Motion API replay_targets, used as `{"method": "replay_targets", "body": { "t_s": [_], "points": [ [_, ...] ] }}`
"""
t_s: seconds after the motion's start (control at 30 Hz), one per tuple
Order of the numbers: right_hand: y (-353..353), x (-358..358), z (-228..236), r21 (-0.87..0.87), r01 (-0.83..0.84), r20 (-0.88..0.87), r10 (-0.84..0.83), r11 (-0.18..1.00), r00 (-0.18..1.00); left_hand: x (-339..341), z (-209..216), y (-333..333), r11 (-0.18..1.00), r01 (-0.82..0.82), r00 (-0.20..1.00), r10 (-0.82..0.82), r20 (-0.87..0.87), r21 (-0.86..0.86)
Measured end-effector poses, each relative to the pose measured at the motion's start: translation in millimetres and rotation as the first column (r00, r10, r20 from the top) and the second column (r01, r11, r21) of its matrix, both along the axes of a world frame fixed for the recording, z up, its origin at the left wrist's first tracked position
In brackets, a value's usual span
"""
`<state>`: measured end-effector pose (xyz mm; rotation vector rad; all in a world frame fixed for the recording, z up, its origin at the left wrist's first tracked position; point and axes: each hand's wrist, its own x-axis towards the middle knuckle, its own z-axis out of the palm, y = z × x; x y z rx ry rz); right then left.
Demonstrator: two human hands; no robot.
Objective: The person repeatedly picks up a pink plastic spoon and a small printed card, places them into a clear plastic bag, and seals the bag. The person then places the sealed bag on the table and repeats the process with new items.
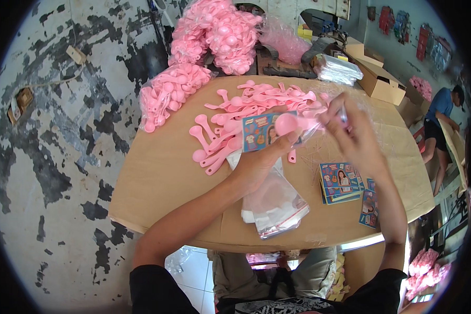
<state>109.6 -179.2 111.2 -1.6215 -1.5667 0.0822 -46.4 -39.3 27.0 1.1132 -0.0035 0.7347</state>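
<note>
My left hand (261,161) is closed on a blue printed card (254,132) and a pink measuring scoop (286,125), the thumb pressing near the scoop's bowl. Clear plastic film (315,129) stretches from there to my right hand (353,131), whose fingers are pinched together and slightly blurred. What exactly lies between those right fingers is partly hidden. Beneath my left wrist lies a stack of clear plastic bags (277,201). Just beyond both hands spreads a heap of loose pink scoops (267,98). A stack of blue cards (341,180) sits below my right hand, with more cards (369,206) beside it.
Brown cardboard covers the table (157,183). Bulging bags of pink scoops (214,36) stand at its far left edge. Behind on the right are packs of clear plastic (337,69) and a cardboard box (379,78). Another person (439,118) bends over at far right.
</note>
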Motion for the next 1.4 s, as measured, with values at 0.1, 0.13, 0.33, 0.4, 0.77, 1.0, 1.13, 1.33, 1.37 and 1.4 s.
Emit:
{"method": "replay_targets", "body": {
  "t_s": [0.1,0.13,0.33,0.4,0.77,1.0,1.13,1.33,1.37,1.4],
  "points": [
    [0.9,17.2,42.3,0.220,-0.085,0.204,0.040,0.972,0.978,-6.8,2.1,10.7,0.996,0.065,0.996,-0.062,0.057,-0.062],
    [-5.7,21.6,61.7,0.188,-0.043,0.275,-0.010,0.981,0.961,-4.1,2.5,14.9,0.997,0.052,0.996,-0.047,0.080,-0.056],
    [-4.0,7.3,88.2,0.044,0.096,0.460,-0.106,0.994,0.882,-4.1,3.3,31.7,0.933,-0.210,0.968,0.240,-0.071,0.292],
    [1.7,-0.9,79.8,0.109,0.159,0.300,-0.185,0.981,0.936,-1.6,4.8,19.4,0.814,-0.227,0.963,0.271,-0.003,0.535],
    [52.5,1.8,30.4,0.315,-0.152,0.153,0.108,0.937,0.982,-12.3,28.0,-28.3,0.969,0.247,0.922,-0.234,-0.308,0.003],
    [62.9,31.9,27.9,-0.281,-0.242,-0.007,0.250,0.929,0.968,-4.8,14.6,4.4,0.980,0.090,0.937,-0.023,-0.350,0.177],
    [68.4,28.4,20.6,-0.110,-0.203,0.167,0.219,0.973,0.961,-6.7,14.1,16.3,0.977,-0.018,0.931,0.094,-0.351,0.214],
    [65.0,26.5,12.7,0.136,-0.269,0.521,0.162,0.953,0.838,-7.2,19.5,7.3,0.957,-0.050,0.930,0.149,-0.337,0.287],
    [66.4,22.9,8.1,0.126,-0.242,0.572,0.128,0.962,0.810,-7.3,18.3,7.0,0.956,-0.048,0.929,0.149,-0.338,0.291],
    [68.4,21.5,4.7,0.117,-0.213,0.622,0.096,0.970,0.777,-7.3,15.8,7.4,0.949,-0.052,0.930,0.159,-0.332,0.311]
  ]
}}
